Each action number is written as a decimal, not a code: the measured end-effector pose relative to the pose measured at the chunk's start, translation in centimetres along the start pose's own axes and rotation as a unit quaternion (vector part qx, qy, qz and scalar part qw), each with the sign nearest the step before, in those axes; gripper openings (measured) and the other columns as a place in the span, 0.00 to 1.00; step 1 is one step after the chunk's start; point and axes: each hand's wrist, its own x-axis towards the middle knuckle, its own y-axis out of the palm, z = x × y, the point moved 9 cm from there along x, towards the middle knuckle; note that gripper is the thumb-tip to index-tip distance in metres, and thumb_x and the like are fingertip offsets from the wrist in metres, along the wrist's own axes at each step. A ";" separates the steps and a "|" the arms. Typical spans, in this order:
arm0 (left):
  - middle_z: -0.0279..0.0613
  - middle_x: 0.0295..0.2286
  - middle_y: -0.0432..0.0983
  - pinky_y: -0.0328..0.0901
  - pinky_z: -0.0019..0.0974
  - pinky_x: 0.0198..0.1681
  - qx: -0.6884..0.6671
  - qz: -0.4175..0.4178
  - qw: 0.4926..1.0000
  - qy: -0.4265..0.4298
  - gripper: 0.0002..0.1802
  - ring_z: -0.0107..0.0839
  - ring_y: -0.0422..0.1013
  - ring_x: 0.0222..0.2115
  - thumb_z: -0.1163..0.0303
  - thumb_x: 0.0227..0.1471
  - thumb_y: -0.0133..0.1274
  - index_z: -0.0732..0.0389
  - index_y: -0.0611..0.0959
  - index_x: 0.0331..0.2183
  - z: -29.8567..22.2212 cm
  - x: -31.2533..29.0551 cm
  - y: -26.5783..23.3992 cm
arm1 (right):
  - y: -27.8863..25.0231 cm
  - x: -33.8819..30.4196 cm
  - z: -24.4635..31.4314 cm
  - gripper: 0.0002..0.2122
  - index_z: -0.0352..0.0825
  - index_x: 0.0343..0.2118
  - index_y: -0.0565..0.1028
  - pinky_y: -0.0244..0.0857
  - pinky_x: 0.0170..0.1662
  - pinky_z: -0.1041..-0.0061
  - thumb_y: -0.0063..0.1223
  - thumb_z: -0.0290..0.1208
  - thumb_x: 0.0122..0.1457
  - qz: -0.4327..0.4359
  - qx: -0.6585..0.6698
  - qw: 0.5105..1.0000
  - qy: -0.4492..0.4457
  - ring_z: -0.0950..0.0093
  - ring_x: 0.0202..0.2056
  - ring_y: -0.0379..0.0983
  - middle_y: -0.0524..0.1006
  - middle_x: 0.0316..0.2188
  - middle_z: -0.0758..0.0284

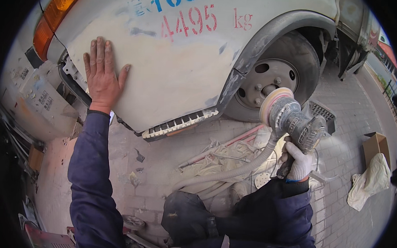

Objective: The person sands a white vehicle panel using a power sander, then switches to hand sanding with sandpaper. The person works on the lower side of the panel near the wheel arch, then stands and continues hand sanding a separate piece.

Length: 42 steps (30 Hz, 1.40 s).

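Note:
My bare left hand point(102, 75) lies flat with fingers spread on the pale, sanded patch of the truck's body panel point(178, 74). In a white work glove, my right hand point(296, 163) is wrapped round the handle of a dusty grey orbital sander point(291, 119). The sander's round pad point(270, 105), pinkish at the edge, is tilted toward the truck and held off the panel, in front of the wheel. A ribbed hose point(249, 168) runs from the tool down to the ground on the left.
A truck wheel point(271, 78) sits under a dark wheel arch point(255, 42). Pink poles point(226, 145) and crumpled sheeting point(225, 163) lie on the ground. To the right, a cloth point(371, 182) hangs against a cardboard box point(377, 147). A dusty pale panel point(44, 99) stands at the left.

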 end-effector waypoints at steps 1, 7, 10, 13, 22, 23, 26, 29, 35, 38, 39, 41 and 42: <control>0.48 0.75 0.49 0.39 0.54 0.78 0.003 0.009 1.000 0.022 0.52 0.46 0.42 0.77 0.46 0.62 0.61 0.59 0.58 0.75 -0.4 0.4 0.4 | 0.0 0.3 -0.3 0.13 0.24 0.43 0.80 0.69 0.20 0.77 0.62 0.23 0.56 0.001 0.015 1.000 0.006 0.76 0.17 0.70 0.77 0.24 0.65; 0.47 0.76 0.48 0.33 0.51 0.79 -0.020 0.166 0.975 0.148 0.54 0.41 0.42 0.77 0.35 0.62 0.54 0.58 0.57 0.75 -9.9 -2.4 6.4 | 0.5 1.3 -2.0 0.13 0.25 0.46 0.79 0.68 0.20 0.75 0.59 0.25 0.59 0.024 0.074 0.996 0.036 0.75 0.17 0.69 0.76 0.23 0.64; 0.42 0.76 0.49 0.32 0.49 0.80 -0.002 0.193 0.949 0.249 0.51 0.36 0.43 0.77 0.36 0.65 0.48 0.59 0.58 0.75 -16.4 -5.8 8.8 | 1.4 1.5 -2.6 0.13 0.26 0.47 0.79 0.69 0.20 0.75 0.59 0.26 0.60 0.039 0.085 0.995 0.044 0.76 0.18 0.70 0.76 0.24 0.64; 0.42 0.75 0.51 0.35 0.44 0.80 -0.092 0.260 0.901 0.336 0.51 0.35 0.44 0.77 0.38 0.63 0.51 0.60 0.58 0.74 -21.4 -10.4 9.9 | 2.2 1.4 -2.9 0.13 0.26 0.46 0.79 0.70 0.21 0.75 0.59 0.26 0.60 0.054 0.090 0.992 0.066 0.75 0.18 0.71 0.77 0.24 0.64; 0.42 0.74 0.53 0.43 0.48 0.79 -0.147 0.281 0.884 0.343 0.51 0.38 0.48 0.76 0.43 0.61 0.57 0.56 0.59 0.75 -16.4 -7.0 7.3 | 2.2 0.3 -1.6 0.13 0.25 0.45 0.80 0.73 0.22 0.75 0.60 0.23 0.58 0.064 0.055 0.994 0.067 0.75 0.19 0.72 0.78 0.25 0.63; 0.42 0.74 0.54 0.44 0.50 0.78 -0.078 0.256 0.907 0.326 0.50 0.39 0.48 0.76 0.43 0.62 0.57 0.53 0.59 0.75 -14.0 -4.0 6.9 | 2.2 0.3 -1.6 0.13 0.25 0.45 0.80 0.73 0.22 0.75 0.60 0.23 0.58 0.066 0.058 0.994 0.066 0.75 0.19 0.72 0.78 0.25 0.63; 0.43 0.75 0.53 0.44 0.56 0.77 -0.003 0.079 0.989 0.122 0.48 0.40 0.48 0.76 0.43 0.63 0.57 0.50 0.61 0.75 -4.2 6.2 2.5 | 1.8 0.4 -1.7 0.13 0.26 0.46 0.79 0.71 0.20 0.75 0.59 0.25 0.59 0.053 0.048 0.996 0.057 0.76 0.18 0.71 0.77 0.25 0.64; 0.56 0.74 0.50 0.39 0.58 0.78 0.063 0.006 0.998 -0.014 0.51 0.50 0.45 0.76 0.50 0.61 0.59 0.65 0.58 0.73 0.3 8.4 0.1 | 1.4 0.5 -2.1 0.13 0.27 0.47 0.79 0.69 0.19 0.76 0.59 0.26 0.60 0.051 0.045 0.996 0.064 0.77 0.18 0.70 0.77 0.25 0.65; 0.45 0.74 0.56 0.43 0.54 0.77 -0.064 0.063 0.996 0.000 0.51 0.42 0.49 0.75 0.38 0.62 0.57 0.59 0.64 0.73 -7.2 -3.0 4.6 | 1.3 0.6 -2.6 0.13 0.25 0.46 0.80 0.69 0.24 0.77 0.58 0.23 0.60 0.054 0.083 0.991 0.087 0.76 0.21 0.72 0.78 0.25 0.64; 0.40 0.73 0.57 0.42 0.48 0.78 -0.052 0.197 0.960 0.190 0.47 0.36 0.51 0.75 0.38 0.66 0.53 0.56 0.64 0.73 -13.6 -11.4 6.9 | 1.3 0.3 -2.7 0.12 0.25 0.45 0.80 0.70 0.22 0.76 0.57 0.23 0.59 0.054 0.088 0.990 0.099 0.75 0.19 0.72 0.78 0.25 0.64; 0.38 0.73 0.57 0.42 0.46 0.78 -0.070 0.287 0.925 0.240 0.45 0.34 0.51 0.75 0.38 0.66 0.52 0.55 0.65 0.73 -14.5 -13.7 8.1 | 1.4 0.3 -2.6 0.12 0.25 0.45 0.80 0.69 0.22 0.76 0.57 0.23 0.59 0.053 0.075 0.991 0.095 0.74 0.19 0.72 0.77 0.24 0.63; 0.37 0.73 0.58 0.42 0.45 0.78 -0.057 0.244 0.908 0.336 0.44 0.32 0.51 0.74 0.39 0.67 0.50 0.54 0.65 0.73 -13.9 -14.4 7.0 | 1.6 0.2 -2.7 0.12 0.25 0.44 0.79 0.69 0.20 0.76 0.57 0.23 0.59 0.062 0.088 0.988 0.109 0.74 0.18 0.71 0.77 0.24 0.63; 0.36 0.73 0.59 0.42 0.45 0.78 -0.040 0.257 0.886 0.385 0.43 0.32 0.52 0.74 0.39 0.68 0.50 0.53 0.65 0.73 -13.4 -14.5 6.7 | 1.9 0.2 -2.5 0.11 0.26 0.44 0.79 0.68 0.19 0.75 0.57 0.23 0.59 0.083 0.095 0.987 0.097 0.74 0.17 0.71 0.76 0.23 0.64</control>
